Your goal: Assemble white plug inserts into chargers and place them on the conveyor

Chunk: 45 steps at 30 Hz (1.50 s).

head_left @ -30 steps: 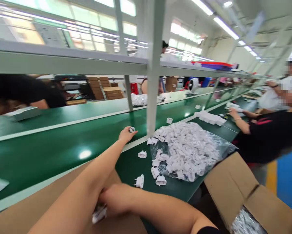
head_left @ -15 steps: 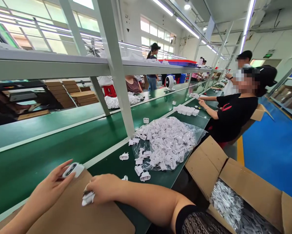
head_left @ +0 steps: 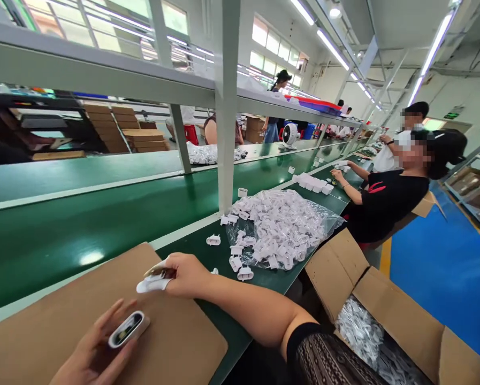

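Low over a brown cardboard sheet (head_left: pixel 175 331), my left hand (head_left: pixel 97 342) grips a small white oval housing (head_left: pixel 129 329) between thumb and fingers. The housing's open end faces me, showing a dark inside with a yellowish part. My right hand (head_left: pixel 185 275) is closed just above the sheet, farther out. At its fingertips are something smooth and white and a brownish, shiny piece; I cannot make out their kind. Beyond it, several loose white plastic parts (head_left: pixel 245 274) lie on the green bench. A large heap of similar white parts (head_left: pixel 283 227) rests on clear plastic.
A metal post (head_left: pixel 227 117) rises behind the heap and supports a shelf (head_left: pixel 123 80). The green conveyor belt (head_left: pixel 103 203) runs alongside the bench. An open carton (head_left: pixel 400 299) of white parts stands at my right. A co-worker (head_left: pixel 396 182) sits farther along, near a row of white housings (head_left: pixel 314 183).
My left hand has moved from the belt side toward me, over the cardboard, with the white housing. My right hand has shifted slightly outward. The camera view has turned left.
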Each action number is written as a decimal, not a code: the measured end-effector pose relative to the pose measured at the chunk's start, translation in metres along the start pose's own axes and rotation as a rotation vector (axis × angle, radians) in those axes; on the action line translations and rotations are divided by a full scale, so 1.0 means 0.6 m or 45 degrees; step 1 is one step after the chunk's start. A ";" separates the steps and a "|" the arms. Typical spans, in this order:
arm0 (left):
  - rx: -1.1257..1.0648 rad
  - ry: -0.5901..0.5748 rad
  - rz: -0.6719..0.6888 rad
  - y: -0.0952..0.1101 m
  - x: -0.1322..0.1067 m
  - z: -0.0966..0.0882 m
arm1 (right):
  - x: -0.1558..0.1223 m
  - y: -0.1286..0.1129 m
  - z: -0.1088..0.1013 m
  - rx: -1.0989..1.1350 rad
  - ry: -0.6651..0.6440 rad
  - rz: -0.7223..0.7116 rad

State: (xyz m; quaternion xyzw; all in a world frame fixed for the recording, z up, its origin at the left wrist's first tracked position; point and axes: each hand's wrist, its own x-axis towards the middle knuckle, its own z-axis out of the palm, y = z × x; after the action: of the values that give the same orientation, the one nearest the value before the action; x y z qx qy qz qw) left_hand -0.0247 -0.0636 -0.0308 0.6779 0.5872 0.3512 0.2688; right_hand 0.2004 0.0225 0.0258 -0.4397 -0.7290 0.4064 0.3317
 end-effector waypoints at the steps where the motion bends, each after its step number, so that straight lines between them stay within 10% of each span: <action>1: -0.103 0.079 -0.058 0.015 0.000 0.001 | 0.002 0.002 0.000 0.078 0.007 0.018; 6: -0.120 -0.029 0.004 0.075 -0.001 -0.012 | -0.008 -0.016 0.001 0.614 -0.089 0.128; 16: -0.285 -0.012 0.150 0.052 0.006 -0.018 | 0.004 -0.036 0.001 0.691 -0.329 0.376; 24: -0.310 -0.024 0.235 0.048 0.009 -0.024 | -0.032 -0.061 0.023 -0.082 -0.087 -0.338; 34: -0.332 -0.007 0.211 0.053 0.005 -0.028 | -0.029 -0.062 0.015 0.214 -0.282 -0.174; 45: -0.310 -0.009 0.236 0.050 0.008 -0.026 | -0.028 -0.064 0.022 -0.635 -0.218 -0.689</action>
State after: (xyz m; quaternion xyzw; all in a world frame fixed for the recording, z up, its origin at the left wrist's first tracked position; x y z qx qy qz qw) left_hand -0.0185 -0.0647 0.0027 0.6929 0.4743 0.4406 0.3176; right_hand 0.1813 -0.0078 0.0518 -0.2627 -0.9205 0.1493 0.2476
